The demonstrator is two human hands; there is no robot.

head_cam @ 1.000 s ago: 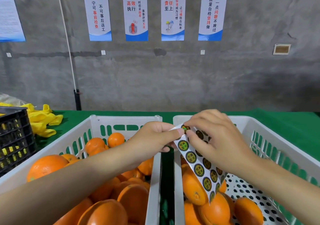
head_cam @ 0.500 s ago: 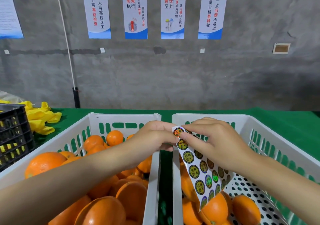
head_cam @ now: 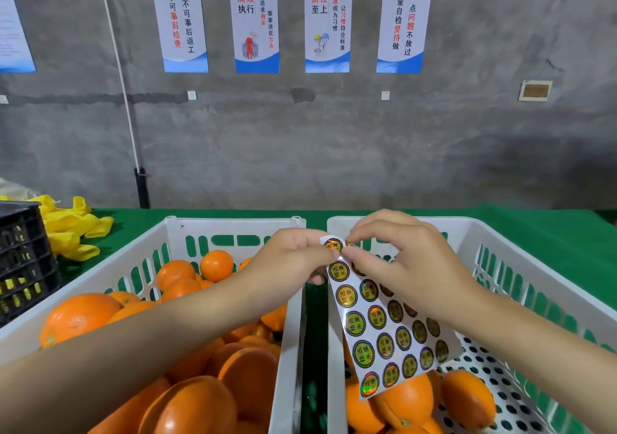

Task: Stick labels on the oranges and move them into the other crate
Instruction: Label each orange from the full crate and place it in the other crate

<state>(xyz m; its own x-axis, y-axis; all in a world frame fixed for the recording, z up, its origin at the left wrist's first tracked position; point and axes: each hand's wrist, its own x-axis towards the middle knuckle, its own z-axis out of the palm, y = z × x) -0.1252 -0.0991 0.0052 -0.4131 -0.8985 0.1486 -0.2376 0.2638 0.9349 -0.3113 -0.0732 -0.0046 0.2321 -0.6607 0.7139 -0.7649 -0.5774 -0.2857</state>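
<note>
- Concrete wall (head_cam: 334,153) at back; green cloth (head_cam: 541,226) beneath.
- Label sheet (head_cam: 384,326) hangs over the emptier crate (head_cam: 500,233), probably so each sticker comes off close to the fruit.
- Left hand (head_cam: 290,260): thumb and fingers pinch the sheet's top corner to steady it.
- Right hand (head_cam: 407,266): fingertips pinch a top-row label (head_cam: 349,243), other fingers loosely curled.
- Oranges (head_cam: 80,313) heaped in the fuller crate (head_cam: 233,225), left of the sheet.

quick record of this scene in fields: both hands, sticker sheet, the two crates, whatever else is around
left hand: pinches the top corner of the label sheet
right hand: thumb and forefinger pinch a label at the sheet's top edge
label sheet: hangs above the right crate, rows of round labels on it
left crate: orange pile
right crate: few oranges at the near end, perforated floor showing
table: green cover
far left: black crate, yellow material
</note>
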